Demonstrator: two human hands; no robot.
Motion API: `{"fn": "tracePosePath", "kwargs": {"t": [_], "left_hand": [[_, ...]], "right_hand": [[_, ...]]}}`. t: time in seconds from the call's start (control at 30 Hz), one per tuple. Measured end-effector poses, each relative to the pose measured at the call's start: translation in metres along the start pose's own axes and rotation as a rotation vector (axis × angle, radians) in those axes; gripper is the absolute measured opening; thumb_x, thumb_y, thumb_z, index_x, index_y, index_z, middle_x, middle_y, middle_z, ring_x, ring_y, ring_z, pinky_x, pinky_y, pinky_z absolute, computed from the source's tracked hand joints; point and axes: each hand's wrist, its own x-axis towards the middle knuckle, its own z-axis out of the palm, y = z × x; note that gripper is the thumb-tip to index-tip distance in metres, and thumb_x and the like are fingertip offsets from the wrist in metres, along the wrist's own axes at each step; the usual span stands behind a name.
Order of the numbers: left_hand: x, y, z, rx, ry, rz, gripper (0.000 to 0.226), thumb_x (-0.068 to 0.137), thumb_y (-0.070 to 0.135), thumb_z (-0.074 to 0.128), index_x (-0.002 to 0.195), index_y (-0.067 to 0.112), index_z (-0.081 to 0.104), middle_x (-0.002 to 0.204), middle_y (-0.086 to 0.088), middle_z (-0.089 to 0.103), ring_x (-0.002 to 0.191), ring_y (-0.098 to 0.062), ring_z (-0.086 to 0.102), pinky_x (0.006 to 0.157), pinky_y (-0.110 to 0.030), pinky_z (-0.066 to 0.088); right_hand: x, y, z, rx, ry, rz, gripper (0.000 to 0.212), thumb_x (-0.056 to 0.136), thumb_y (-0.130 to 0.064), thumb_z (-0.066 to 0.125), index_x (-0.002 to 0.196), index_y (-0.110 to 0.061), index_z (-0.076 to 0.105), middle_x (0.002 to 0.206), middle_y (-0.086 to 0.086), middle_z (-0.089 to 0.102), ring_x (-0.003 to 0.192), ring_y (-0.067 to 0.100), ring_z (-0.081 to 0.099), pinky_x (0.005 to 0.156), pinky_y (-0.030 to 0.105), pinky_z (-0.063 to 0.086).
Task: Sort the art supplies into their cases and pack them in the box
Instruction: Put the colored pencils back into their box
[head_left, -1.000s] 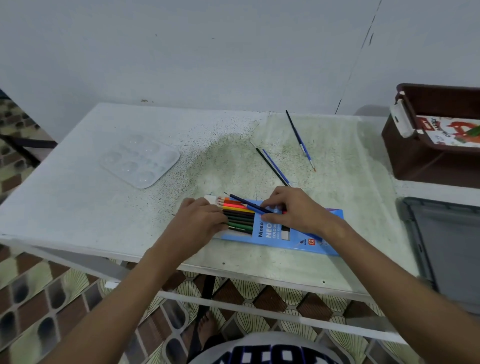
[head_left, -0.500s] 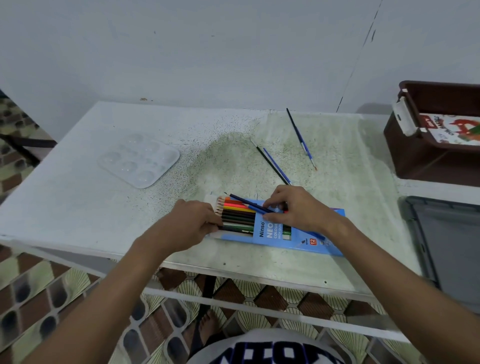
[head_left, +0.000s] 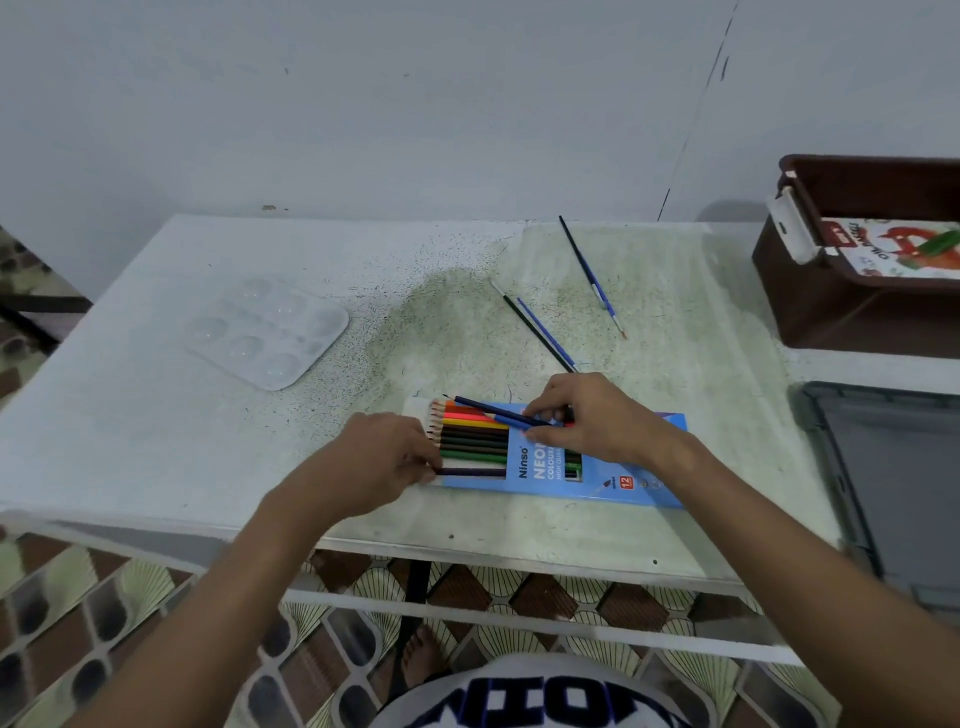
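Both hands (head_left: 384, 457) work at Ninso pencil case (head_left: 597, 480) marked 12.

Three paintbrushes (head_left: 592, 278) are lying on the worktop (head_left: 156, 405), one paint palette (head_left: 267, 331) is sitting there, one blue pencil case (head_left: 618, 480) is lying open, and one brown box (head_left: 852, 291) is standing alongside.

Blue pencil case (head_left: 613, 478), speckled green-white table (head_left: 467, 322), brown box (head_left: 852, 306), clear palette (head_left: 267, 330).
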Motion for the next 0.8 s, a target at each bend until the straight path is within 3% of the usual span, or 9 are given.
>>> {"fn": "tracePosePath", "kwargs": {"t": [0.07,0.13,0.23,0.3,0.4,0.47,0.6,0.7,0.8], "left_hand": [[0.007,0.007,0.005,-0.057,0.070,0.029,0.017,0.088,0.028,0.066,0.102,0.026,0.074,0.097,0.009,0.067,0.086,-0.008,0.057,0.078,-0.023,0.042],[0.013,0.018,0.008,-0.096,0.103,0.041,0.014,0.086,0.026,0.067,0.096,0.020,0.075,0.095,0.005,0.068,0.083,-0.009,0.056,0.074,-0.023,0.045],[0.018,0.025,0.010,-0.096,0.068,0.088,0.016,0.089,0.026,0.064,0.096,0.017,0.075,0.095,0.003,0.067,0.087,-0.012,0.059,0.079,-0.033,0.049],[0.019,0.021,0.006,-0.096,0.068,0.084,0.017,0.090,0.027,0.063,0.097,0.019,0.076,0.093,0.005,0.069,0.085,-0.012,0.061,0.078,-0.031,0.049],[0.027,0.016,-0.003,-0.100,0.227,0.035,0.022,0.090,0.033,0.063,0.105,0.021,0.072,0.092,0.004,0.065,0.083,-0.014,0.059,0.078,-0.029,0.048],[0.039,0.019,-0.005,-0.078,0.279,0.089,0.032,0.088,0.038,0.064,0.117,0.023,0.066,0.105,0.004,0.061,0.097,-0.015,0.056,0.086,-0.031,0.044],[0.064,0.039,-0.001,0.085,0.136,0.265,0.050,0.086,0.050,0.061,0.131,0.030,0.056,0.127,0.006,0.054,0.116,-0.015,0.047,0.094,-0.035,0.030],[0.078,0.048,0.001,0.170,0.045,0.305,0.049,0.088,0.052,0.058,0.130,0.027,0.056,0.119,0.004,0.056,0.110,-0.016,0.049,0.090,-0.035,0.034],[0.082,0.050,-0.002,0.158,-0.017,0.340,0.034,0.094,0.039,0.055,0.121,0.022,0.064,0.107,-0.001,0.057,0.098,-0.019,0.054,0.078,-0.032,0.037]], "right_hand": [[0.001,-0.001,0.000,-0.014,-0.013,-0.001,0.030,0.083,-0.030,0.074,0.109,-0.016,0.073,0.082,-0.015,0.054,0.075,0.006,0.055,0.067,0.018,0.044],[0.001,-0.001,-0.001,-0.023,-0.020,-0.001,0.030,0.083,-0.031,0.074,0.109,-0.017,0.073,0.082,-0.016,0.054,0.076,0.006,0.055,0.066,0.015,0.042],[0.001,-0.001,-0.002,-0.006,-0.020,0.005,0.032,0.082,-0.031,0.075,0.109,-0.015,0.073,0.084,-0.012,0.057,0.076,0.008,0.057,0.065,0.013,0.041],[0.000,0.000,-0.003,0.011,-0.019,0.013,0.034,0.080,-0.031,0.077,0.110,-0.015,0.072,0.086,-0.008,0.059,0.077,0.010,0.058,0.064,0.013,0.043],[-0.002,0.001,-0.005,0.051,-0.022,0.027,0.040,0.075,-0.030,0.081,0.111,-0.015,0.072,0.087,-0.006,0.060,0.076,0.009,0.058,0.065,0.014,0.045],[-0.003,0.001,-0.007,0.085,-0.019,0.036,0.043,0.072,-0.029,0.084,0.110,-0.015,0.072,0.089,-0.007,0.060,0.076,0.006,0.058,0.066,0.015,0.046],[-0.009,0.004,-0.012,0.119,0.030,0.050,0.047,0.064,-0.030,0.089,0.107,-0.019,0.072,0.093,-0.006,0.062,0.083,0.002,0.058,0.068,0.011,0.046],[-0.016,0.009,-0.019,0.110,0.032,0.104,0.052,0.059,-0.036,0.091,0.105,-0.025,0.070,0.094,-0.013,0.060,0.085,-0.003,0.057,0.068,0.009,0.044],[-0.022,0.010,-0.020,0.157,0.004,0.140,0.054,0.055,-0.038,0.092,0.101,-0.031,0.066,0.095,-0.015,0.059,0.084,-0.002,0.056,0.071,0.012,0.044]]}}
